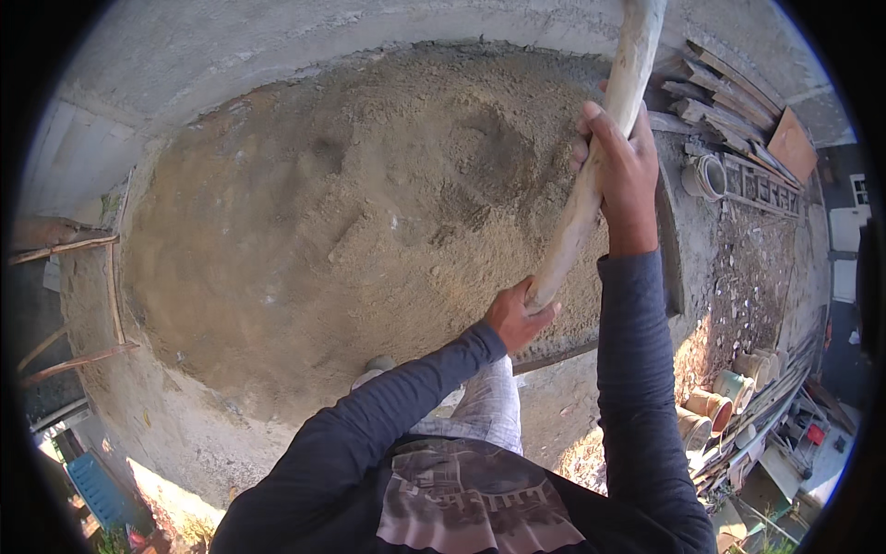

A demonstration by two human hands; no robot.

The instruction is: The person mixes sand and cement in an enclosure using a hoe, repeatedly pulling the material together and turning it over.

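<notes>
Both hands grip one thick, pale wooden pole (570,231), which slants up and to the right and runs out of the picture at the top. My left hand (517,316) is closed around its lower end, close to my body. Higher up, my right hand (624,175) wraps round the shaft, thumb along it. Whatever is on the pole's far end is out of view. Below and beyond the hands spreads a bed of brownish, damp-looking sand or mortar mix (305,240), with a dark hollow (484,152) near its far right.
A low concrete edge (674,240) borders the bed on the right. Stacked planks (729,88), a bucket (706,177) and a wooden frame (761,187) lie beyond it. Several buckets (709,406) line the lower right. Wooden poles (78,362) stick out at left, above a blue crate (101,489).
</notes>
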